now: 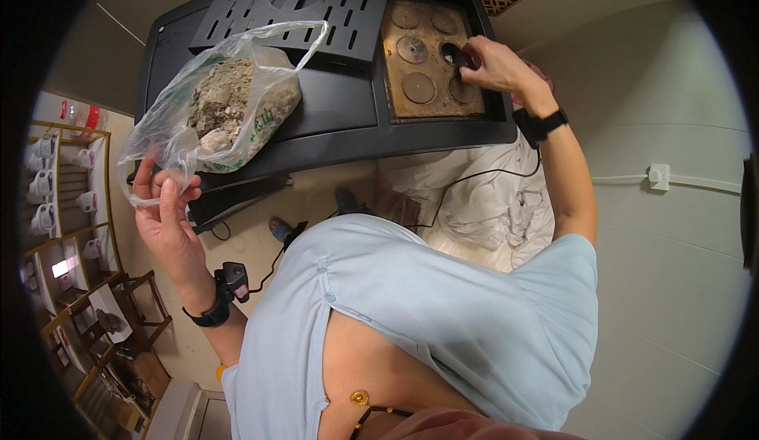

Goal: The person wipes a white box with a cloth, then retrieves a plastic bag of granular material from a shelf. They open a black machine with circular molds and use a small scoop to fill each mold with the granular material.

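My left hand (pixel 163 194) holds the rim of a thin clear plastic bag (pixel 270 108) with green print. The bag lies open on a black tabletop (pixel 344 105), with crumbly grey-brown lumps and powder (pixel 222 99) inside. My right hand (pixel 492 69) is over a brownish metal plate (pixel 409 105) set in the table's right part, which has several round discs. Its fingers are curled beside a dark round opening (pixel 450 53); what they grip, if anything, is hidden. A black slotted panel (pixel 356 1) rests on the table behind the bag.
White crumpled fabric (pixel 486 203) is heaped below the table's right end, beside a pale wall. A black cable (pixel 492 171) runs from my right wrist over it. Shelves with white bottles (pixel 41 182) and a wooden stool (pixel 151 309) stand at the left.
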### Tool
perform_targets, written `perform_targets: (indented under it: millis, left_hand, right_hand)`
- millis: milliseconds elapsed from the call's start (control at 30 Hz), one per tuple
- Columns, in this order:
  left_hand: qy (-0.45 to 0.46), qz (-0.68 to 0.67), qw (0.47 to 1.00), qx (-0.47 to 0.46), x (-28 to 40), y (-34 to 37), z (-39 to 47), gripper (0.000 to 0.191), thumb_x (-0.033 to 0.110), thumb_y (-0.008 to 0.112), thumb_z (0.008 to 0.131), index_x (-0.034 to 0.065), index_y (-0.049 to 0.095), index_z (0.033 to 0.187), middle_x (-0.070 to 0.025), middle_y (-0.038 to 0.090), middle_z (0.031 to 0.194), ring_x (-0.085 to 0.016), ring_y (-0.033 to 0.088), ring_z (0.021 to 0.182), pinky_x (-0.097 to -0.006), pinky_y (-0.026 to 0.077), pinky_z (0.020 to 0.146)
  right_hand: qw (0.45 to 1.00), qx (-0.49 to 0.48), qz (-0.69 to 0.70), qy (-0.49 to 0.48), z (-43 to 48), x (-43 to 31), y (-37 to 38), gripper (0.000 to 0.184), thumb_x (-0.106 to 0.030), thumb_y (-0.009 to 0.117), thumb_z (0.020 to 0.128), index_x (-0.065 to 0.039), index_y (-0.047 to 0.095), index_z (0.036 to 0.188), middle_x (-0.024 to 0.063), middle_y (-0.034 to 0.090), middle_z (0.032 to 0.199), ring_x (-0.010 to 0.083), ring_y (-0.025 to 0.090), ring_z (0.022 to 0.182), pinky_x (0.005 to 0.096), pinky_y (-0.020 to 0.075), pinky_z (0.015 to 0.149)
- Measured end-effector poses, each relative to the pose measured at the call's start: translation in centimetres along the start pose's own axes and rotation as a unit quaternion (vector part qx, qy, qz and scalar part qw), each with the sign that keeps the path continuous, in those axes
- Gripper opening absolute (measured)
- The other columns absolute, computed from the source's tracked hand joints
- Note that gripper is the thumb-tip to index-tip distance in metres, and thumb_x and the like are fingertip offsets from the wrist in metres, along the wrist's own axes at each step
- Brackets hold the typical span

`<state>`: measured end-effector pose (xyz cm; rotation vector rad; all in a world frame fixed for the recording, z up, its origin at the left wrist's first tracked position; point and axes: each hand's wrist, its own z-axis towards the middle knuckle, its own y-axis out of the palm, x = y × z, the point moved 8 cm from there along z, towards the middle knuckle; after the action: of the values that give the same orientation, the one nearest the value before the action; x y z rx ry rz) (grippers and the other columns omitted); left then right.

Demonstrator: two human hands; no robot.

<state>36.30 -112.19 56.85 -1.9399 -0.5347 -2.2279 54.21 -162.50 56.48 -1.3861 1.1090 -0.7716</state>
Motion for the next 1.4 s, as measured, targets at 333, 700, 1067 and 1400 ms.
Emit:
perform_targets:
  millis: [333,700,1067,1400]
  left_hand:
    - [0.002,0.002,1.0,-0.005,0.0,0.6,0.4,0.046,0.014,0.058,0.099,-0.006,0.045,0.139,-0.0087,0.062,0.108,-0.017,0.067,0.088,-0.0263,0.054,0.076]
    - [0.004,0.003,1.0,-0.007,0.1,-0.4,-0.5,0.045,0.013,0.058,0.099,-0.0036,0.046,0.14,-0.0097,0.061,0.111,-0.017,0.067,0.091,-0.0269,0.054,0.08]
    - [0.011,-0.003,1.0,0.008,1.3,0.1,-0.9,0.043,0.013,0.058,0.098,-0.0021,0.049,0.138,-0.0047,0.062,0.099,-0.013,0.065,0.086,-0.0242,0.051,0.076]
    - [0.014,0.014,0.999,-0.025,1.7,0.1,-0.1,0.044,0.015,0.058,0.099,-0.0028,0.049,0.138,-0.0044,0.063,0.099,-0.012,0.065,0.086,-0.0233,0.052,0.076]
  right_hand:
    - [0.995,0.021,-0.065,-0.079,-4.2,-4.5,0.6,0.043,-0.032,0.072,0.082,0.0,0.065,0.11,0.0198,0.063,0.104,0.0406,0.065,0.091,0.0458,0.0534,0.078]
    - [0.991,-0.068,-0.117,0.001,1.4,-0.9,2.6,0.027,-0.019,0.062,0.086,-0.007,0.071,0.109,0.0168,0.072,0.098,0.0377,0.067,0.094,0.0473,0.0543,0.08]
    - [0.987,0.007,-0.148,-0.07,1.3,-3.2,1.0,0.023,-0.018,0.068,0.085,-0.007,0.067,0.104,0.0142,0.069,0.098,0.037,0.067,0.089,0.0475,0.0539,0.074]
    - [0.983,0.043,-0.172,-0.053,0.3,-3.9,0.7,0.024,-0.018,0.069,0.081,-0.006,0.06,0.1,0.0144,0.061,0.1,0.0375,0.065,0.087,0.0482,0.0535,0.072]
